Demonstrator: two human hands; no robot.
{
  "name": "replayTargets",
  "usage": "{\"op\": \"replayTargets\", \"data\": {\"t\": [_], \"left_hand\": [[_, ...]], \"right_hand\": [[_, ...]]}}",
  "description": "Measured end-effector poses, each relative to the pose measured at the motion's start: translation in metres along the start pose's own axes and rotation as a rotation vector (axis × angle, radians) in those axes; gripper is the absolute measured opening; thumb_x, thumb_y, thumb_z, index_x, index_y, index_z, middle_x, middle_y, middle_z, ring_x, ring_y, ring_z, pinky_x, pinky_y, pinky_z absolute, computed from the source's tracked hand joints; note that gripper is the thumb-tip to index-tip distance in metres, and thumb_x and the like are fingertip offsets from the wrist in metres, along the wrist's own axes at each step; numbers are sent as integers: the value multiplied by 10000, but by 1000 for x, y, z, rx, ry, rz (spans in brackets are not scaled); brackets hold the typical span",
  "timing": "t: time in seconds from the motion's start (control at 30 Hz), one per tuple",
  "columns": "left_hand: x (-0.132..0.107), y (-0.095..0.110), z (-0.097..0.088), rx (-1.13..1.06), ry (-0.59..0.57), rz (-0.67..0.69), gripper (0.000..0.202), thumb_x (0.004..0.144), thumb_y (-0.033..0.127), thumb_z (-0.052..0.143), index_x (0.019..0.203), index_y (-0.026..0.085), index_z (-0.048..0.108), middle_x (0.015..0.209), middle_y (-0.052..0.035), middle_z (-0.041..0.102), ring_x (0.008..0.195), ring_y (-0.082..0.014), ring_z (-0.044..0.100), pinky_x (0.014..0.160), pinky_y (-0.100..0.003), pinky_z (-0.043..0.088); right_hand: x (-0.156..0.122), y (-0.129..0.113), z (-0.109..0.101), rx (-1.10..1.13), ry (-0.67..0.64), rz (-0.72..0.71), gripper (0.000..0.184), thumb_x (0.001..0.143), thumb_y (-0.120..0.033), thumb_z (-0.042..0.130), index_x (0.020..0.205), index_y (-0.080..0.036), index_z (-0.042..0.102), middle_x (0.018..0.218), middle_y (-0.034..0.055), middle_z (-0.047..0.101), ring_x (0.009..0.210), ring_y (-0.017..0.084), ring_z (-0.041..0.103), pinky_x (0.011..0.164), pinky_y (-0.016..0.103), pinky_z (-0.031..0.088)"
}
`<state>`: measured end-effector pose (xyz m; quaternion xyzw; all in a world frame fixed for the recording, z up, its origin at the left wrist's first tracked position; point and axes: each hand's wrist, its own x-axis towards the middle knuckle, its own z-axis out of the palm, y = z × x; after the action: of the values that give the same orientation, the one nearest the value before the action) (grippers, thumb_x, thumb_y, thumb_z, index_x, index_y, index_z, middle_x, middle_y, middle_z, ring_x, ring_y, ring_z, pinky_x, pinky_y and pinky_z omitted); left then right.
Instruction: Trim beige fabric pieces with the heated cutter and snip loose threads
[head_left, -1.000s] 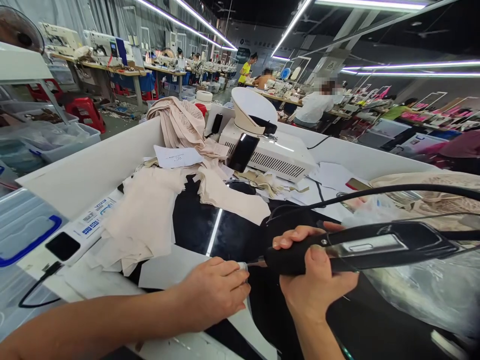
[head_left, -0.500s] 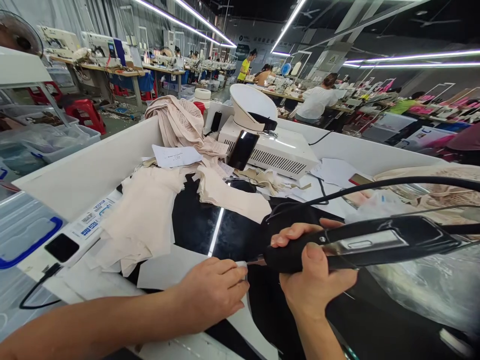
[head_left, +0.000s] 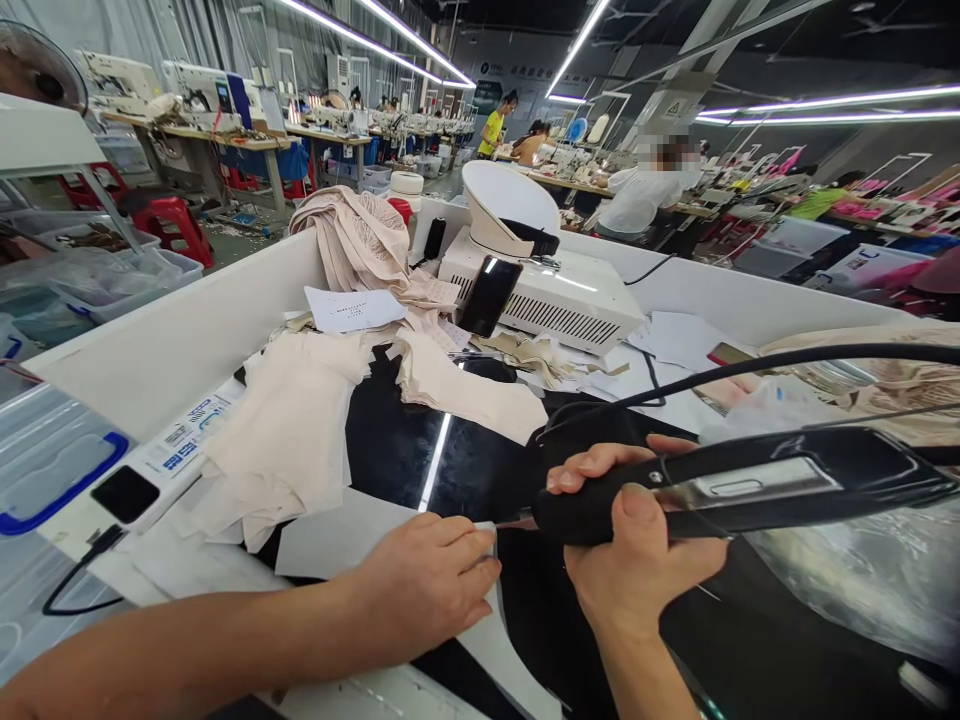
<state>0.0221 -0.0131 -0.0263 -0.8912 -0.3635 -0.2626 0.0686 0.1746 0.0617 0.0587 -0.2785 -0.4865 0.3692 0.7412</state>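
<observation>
My right hand [head_left: 637, 560] is wrapped round a black corded handheld tool [head_left: 750, 495] with a silver strip along its side. The tool's narrow metal tip [head_left: 519, 523] points left, close to my left fingertips. My left hand [head_left: 427, 575] is closed, pinching a small white piece [head_left: 487, 535] between thumb and fingers. Whether the tip touches the piece I cannot tell. Below my left hand lies a white sheet [head_left: 487, 655] over the black surface [head_left: 480, 480]. Beyond the hands rests a stack of beige cut fabric pieces [head_left: 472, 390].
Another beige fabric pile [head_left: 289, 420] lies at left, near a white power unit [head_left: 180, 440] with a dark screen. A phone [head_left: 491, 295] leans against a white vented box [head_left: 540, 295]. Clear plastic bags [head_left: 847, 560] lie at right. A black cable [head_left: 750, 372] crosses above the tool.
My right hand and the tool have shifted slightly right, exposing a little more of the tip. My left hand stays nearly still on the white piece.
</observation>
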Motion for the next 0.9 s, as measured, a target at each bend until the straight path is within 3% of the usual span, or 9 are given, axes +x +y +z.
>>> {"op": "replayTargets", "data": {"t": [0.5, 0.9], "left_hand": [[1, 1, 2, 20, 22, -4, 190, 1075, 308, 618, 1110, 134, 687, 1227, -99, 740, 1079, -215, 692, 755, -325, 557], [1, 3, 2, 41, -34, 1, 228, 1085, 324, 613, 1153, 119, 688, 1243, -131, 743, 1120, -232, 699, 804, -322, 576]], "right_hand": [[4, -7, 3, -5, -3, -16, 390, 754, -353, 887, 1062, -279, 659, 722, -74, 681, 517, 152, 617, 490, 301, 558], [-2, -5, 7, -45, 17, -15, 369, 772, -337, 879, 1051, -278, 646, 723, -72, 675, 516, 151, 617, 495, 300, 557]]}}
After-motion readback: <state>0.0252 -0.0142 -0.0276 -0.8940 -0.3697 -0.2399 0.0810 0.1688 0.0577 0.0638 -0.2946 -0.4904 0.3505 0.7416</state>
